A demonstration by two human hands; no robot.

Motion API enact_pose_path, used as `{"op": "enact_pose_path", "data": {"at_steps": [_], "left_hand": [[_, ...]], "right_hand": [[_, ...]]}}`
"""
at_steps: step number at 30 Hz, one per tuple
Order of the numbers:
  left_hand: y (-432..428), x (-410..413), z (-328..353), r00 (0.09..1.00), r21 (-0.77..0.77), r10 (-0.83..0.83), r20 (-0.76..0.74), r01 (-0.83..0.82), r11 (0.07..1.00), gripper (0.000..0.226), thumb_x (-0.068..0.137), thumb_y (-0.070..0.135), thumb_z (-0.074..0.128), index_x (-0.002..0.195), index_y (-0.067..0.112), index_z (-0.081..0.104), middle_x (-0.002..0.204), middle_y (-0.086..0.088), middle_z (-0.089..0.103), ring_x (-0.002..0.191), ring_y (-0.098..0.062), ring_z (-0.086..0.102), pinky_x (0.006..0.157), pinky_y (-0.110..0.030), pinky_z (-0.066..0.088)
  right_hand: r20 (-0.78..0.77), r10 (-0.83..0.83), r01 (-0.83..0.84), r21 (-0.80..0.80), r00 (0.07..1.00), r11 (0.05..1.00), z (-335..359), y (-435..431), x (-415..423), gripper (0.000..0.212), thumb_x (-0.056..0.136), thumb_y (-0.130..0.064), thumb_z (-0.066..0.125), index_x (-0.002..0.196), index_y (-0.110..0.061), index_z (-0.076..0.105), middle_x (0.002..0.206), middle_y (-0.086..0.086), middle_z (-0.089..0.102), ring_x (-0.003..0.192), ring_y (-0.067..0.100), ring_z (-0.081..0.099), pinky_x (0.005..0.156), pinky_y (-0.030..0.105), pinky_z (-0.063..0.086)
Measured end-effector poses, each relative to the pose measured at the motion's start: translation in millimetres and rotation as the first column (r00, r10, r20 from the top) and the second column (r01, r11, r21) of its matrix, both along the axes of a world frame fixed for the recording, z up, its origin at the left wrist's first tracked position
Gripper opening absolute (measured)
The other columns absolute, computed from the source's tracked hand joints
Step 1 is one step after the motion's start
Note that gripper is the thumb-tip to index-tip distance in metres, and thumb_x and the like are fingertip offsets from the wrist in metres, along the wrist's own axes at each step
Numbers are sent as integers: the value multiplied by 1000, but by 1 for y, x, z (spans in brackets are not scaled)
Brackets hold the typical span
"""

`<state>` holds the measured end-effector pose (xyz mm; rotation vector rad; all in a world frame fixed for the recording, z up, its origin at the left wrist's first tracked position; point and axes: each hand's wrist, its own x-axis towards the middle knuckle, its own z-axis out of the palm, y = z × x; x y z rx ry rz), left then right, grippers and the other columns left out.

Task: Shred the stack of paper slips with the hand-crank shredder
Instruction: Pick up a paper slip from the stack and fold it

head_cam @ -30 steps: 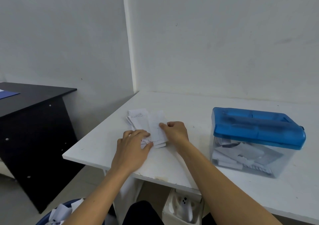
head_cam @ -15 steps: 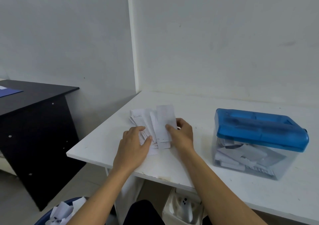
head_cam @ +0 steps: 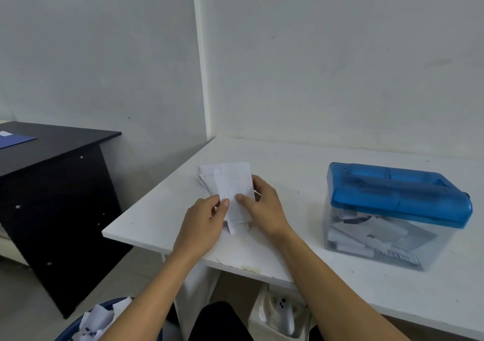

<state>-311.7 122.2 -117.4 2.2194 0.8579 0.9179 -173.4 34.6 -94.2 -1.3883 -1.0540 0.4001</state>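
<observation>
Paper slips (head_cam: 230, 183) lie piled on the surface (head_cam: 288, 162), well apart from the shredder (head_cam: 398, 196) that holds some cut bits, while the left grip (head_cam: 201, 223) and right grip (head_cam: 264, 207) both pinch the top one, so I think feeding and cranking are left.

Left grip (head_cam: 203, 221) now on top slip (head_cam: 233, 183)

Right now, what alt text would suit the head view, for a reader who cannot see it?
Two hands, the left hand and the right hand, pinch a stack of paper slips at a white table. To their right stands a shredder with a blue lid and shreds inside, untouched.
</observation>
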Motion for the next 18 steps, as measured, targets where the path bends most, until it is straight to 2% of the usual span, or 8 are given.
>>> {"op": "enact_pose_path", "data": {"at_steps": [4,6,8,10,12,14,18], "left_hand": [[1,-2,-2,997,28,-53,50,51,998,52,95,69,30,103,30,63,81,5,60,75,-19,64,65,-50,56],[-2,-3,0,994,44,-65,92,61,997,49,96,70,30,105,34,62,83,11,59,77,-18,63,64,-50,57],[-7,-4,3,989,74,-71,128,62,995,40,99,66,31,116,42,59,96,27,59,85,-10,61,66,-45,59],[-12,-6,6,986,79,-73,151,61,995,33,100,61,33,121,49,56,103,38,55,90,-5,58,68,-44,60],[-13,-6,8,986,58,-74,152,66,996,34,100,64,33,112,43,57,102,33,57,91,-4,56,68,-44,60],[-13,-7,7,985,44,-94,147,89,995,53,95,70,35,108,26,61,96,16,62,87,-8,56,69,-45,58],[-13,-8,7,990,19,-123,75,122,992,61,88,71,35,115,25,64,97,9,64,87,-11,59,75,-43,55]], "right_hand": [[60,27,-26,-17,998,1000,-3,3,-12,43,96,-19,61,134,-29,46,124,-18,59,114,0,57,95,24,50],[22,35,-35,-3,999,999,-3,2,-12,51,96,-14,58,141,-28,41,130,-14,56,117,1,54,94,21,49],[-9,37,-37,23,999,999,0,-2,-12,53,94,-7,56,141,-26,43,129,-11,58,115,4,56,87,17,50],[-8,24,-23,58,1000,998,0,-6,-13,50,88,-5,55,135,-24,49,126,-9,62,114,9,59,88,22,53],[-4,21,-21,66,1000,998,-1,-10,-15,49,82,-10,55,129,-22,52,122,-7,63,113,12,61,90,29,55],[16,22,-23,42,1000,999,-2,-14,-17,48,79,-16,55,127,-23,53,120,-6,63,109,10,60,89,27,56],[37,19,-19,-12,999,1000,-2,-18,-16,43,78,-18,54,121,-22,54,115,-6,63,101,6,60,80,20,52]]}}
